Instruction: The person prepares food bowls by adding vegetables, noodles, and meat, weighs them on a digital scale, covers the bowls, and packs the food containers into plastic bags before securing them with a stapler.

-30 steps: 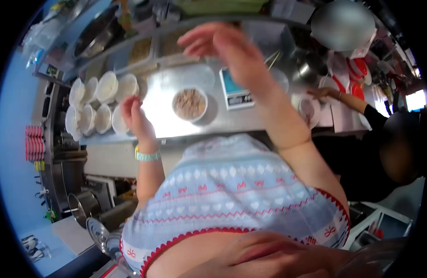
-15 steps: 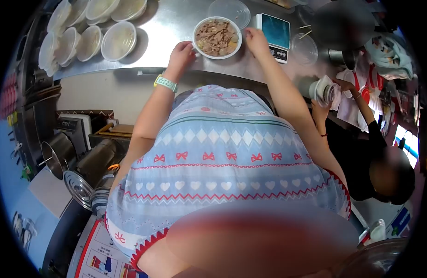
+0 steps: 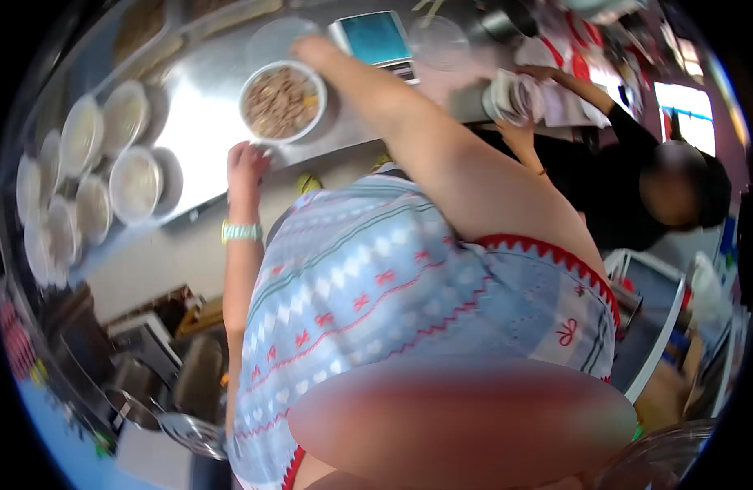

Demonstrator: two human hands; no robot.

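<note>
A round white plastic bowl [image 3: 282,102] filled with sliced brown meat and some yellowish pieces stands on the steel counter. Just behind it a clear round lid [image 3: 270,42] lies flat. My right hand [image 3: 313,51] reaches past the bowl to the lid's right edge, its fingers drawn together there; blur hides the exact contact. At the counter's front edge, below and left of the bowl, my left hand [image 3: 247,167] hangs with curled fingers and no object visible in it. It is apart from the bowl.
Several filled white bowls [image 3: 135,184] crowd the counter's left end. Right of the lid stands a scale [image 3: 375,39], then another clear lid [image 3: 439,42]. A co-worker [image 3: 580,171] at the right handles stacked clear containers [image 3: 511,98]. Metal pots [image 3: 135,384] stand low on the left.
The view has swung round, shifting the counter leftward. My right hand has moved from beside the bowl to the lid behind it. My left hand has drawn back from the bowl's rim.
</note>
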